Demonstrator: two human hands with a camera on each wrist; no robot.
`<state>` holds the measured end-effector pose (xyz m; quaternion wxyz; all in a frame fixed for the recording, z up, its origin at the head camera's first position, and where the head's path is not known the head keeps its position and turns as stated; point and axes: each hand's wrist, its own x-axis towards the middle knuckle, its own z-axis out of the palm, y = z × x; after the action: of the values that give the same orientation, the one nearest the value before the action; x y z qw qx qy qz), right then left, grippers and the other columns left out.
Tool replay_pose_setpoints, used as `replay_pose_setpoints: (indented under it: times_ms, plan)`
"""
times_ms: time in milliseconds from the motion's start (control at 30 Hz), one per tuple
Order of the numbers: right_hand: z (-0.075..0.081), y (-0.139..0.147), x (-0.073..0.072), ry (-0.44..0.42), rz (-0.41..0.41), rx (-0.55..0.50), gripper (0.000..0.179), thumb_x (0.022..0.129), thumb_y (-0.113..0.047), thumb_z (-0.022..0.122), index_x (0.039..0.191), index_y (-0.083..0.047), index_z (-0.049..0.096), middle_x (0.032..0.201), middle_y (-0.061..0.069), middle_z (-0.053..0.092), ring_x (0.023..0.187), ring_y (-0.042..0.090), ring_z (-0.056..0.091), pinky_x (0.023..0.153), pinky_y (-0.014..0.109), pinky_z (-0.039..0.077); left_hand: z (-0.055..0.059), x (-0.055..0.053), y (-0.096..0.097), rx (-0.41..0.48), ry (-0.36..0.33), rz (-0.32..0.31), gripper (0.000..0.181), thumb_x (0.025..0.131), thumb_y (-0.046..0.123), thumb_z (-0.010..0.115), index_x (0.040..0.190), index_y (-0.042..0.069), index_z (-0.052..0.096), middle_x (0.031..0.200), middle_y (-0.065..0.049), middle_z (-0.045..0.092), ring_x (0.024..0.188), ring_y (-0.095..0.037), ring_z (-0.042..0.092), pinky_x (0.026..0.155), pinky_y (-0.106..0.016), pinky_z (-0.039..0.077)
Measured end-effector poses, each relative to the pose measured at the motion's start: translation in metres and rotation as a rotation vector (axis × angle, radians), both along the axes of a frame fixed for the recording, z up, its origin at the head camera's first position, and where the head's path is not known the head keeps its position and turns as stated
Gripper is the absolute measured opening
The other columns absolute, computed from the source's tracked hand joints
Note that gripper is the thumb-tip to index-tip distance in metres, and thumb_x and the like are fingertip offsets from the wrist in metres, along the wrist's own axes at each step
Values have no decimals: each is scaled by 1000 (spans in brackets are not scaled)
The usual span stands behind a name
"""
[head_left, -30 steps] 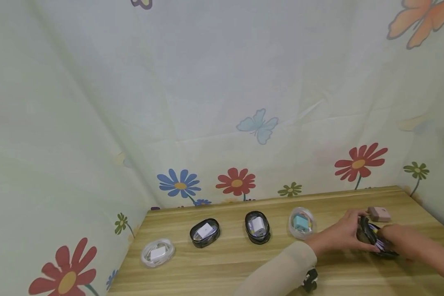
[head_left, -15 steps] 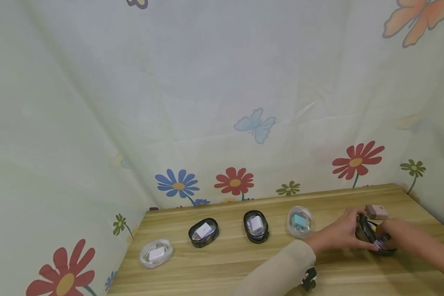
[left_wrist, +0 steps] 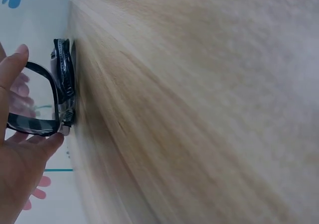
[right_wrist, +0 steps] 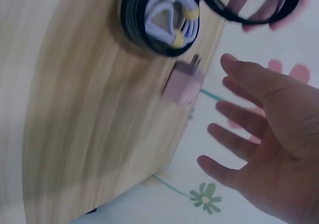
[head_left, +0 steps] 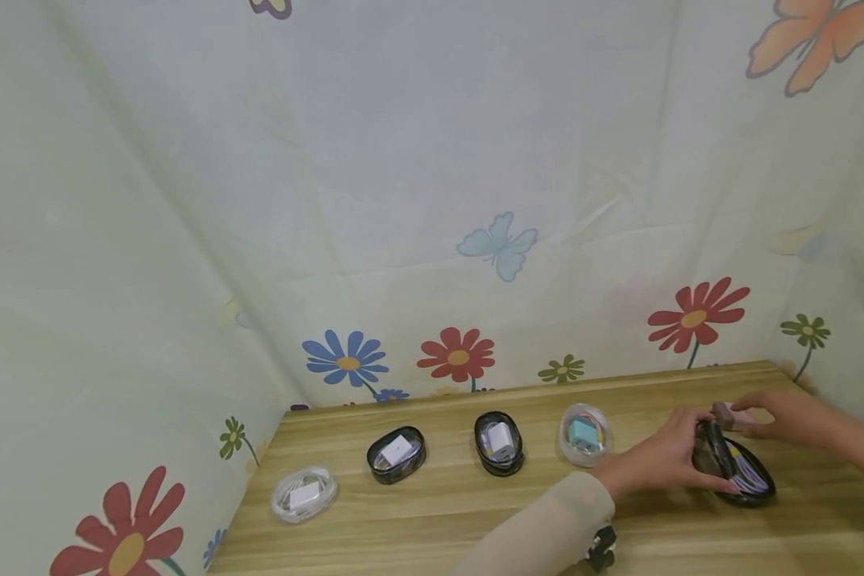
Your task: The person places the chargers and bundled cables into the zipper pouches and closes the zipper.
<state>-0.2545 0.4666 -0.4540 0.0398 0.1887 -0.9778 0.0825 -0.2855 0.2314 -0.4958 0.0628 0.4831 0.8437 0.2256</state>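
My left hand grips the raised lid of a black oval zip case at the right of the table. In the left wrist view, thumb and fingers hold the clear lid by its black rim. Inside the case lies a coiled lilac cable with yellow ties. Just behind it, a pink charger plug rests on the wood with its prongs showing. My right hand reaches to this charger from the right; its fingers are spread and apart from it in the right wrist view.
Left along the table stand a white oval case, two black oval cases with white chargers, and a clear white case with a teal charger. A flower-printed curtain hangs behind.
My right hand has come out of the black case and moved back to the pink charger, leaving the cable inside exposed. The left hand keeps holding the lid.
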Motion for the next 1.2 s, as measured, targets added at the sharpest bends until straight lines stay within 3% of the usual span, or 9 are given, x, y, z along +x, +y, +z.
replay_pose_setpoints:
  times_ms: [167, 333, 567, 900, 1200]
  plan:
    - [-4, 10, -9, 76, 39, 30, 38, 79, -20, 86, 105, 4, 73, 100, 16, 73, 89, 37, 69, 75, 50, 57, -1, 1, -1, 15, 3, 0, 97, 82, 43, 85, 155, 16, 27, 149, 9, 34, 131, 5, 35, 102, -7, 31]
    - [-5, 15, -18, 50, 60, 47, 43, 78, -21, 87, 108, 5, 72, 105, 20, 72, 98, 44, 67, 82, 56, 55, -1, 0, 0, 28, 5, -1, 97, 82, 43, 85, 155, 15, 28, 149, 8, 35, 133, 5, 34, 103, -8, 30]
    - [-11, 21, -29, 0, 73, 60, 47, 76, -21, 88, 113, 4, 72, 108, 19, 73, 100, 42, 68, 83, 56, 55, 0, -1, -1, 14, 9, -12, 97, 83, 43, 84, 156, 15, 27, 151, 9, 34, 134, 5, 32, 104, -7, 29]
    - [-27, 21, -40, 37, 73, 92, 45, 72, -19, 90, 109, -1, 73, 101, 11, 74, 85, 23, 68, 74, 45, 57, -1, 0, 1, 13, 37, -10, 98, 82, 44, 85, 155, 15, 27, 151, 9, 33, 136, 5, 30, 105, -7, 27]
    - [-24, 14, -41, -6, 52, 30, 33, 74, -11, 87, 102, -3, 72, 87, -5, 66, 73, 5, 51, 66, 33, 50, -3, 1, 0, 10, 7, -1, 98, 82, 43, 84, 156, 19, 25, 152, 10, 32, 136, 6, 30, 104, -8, 29]
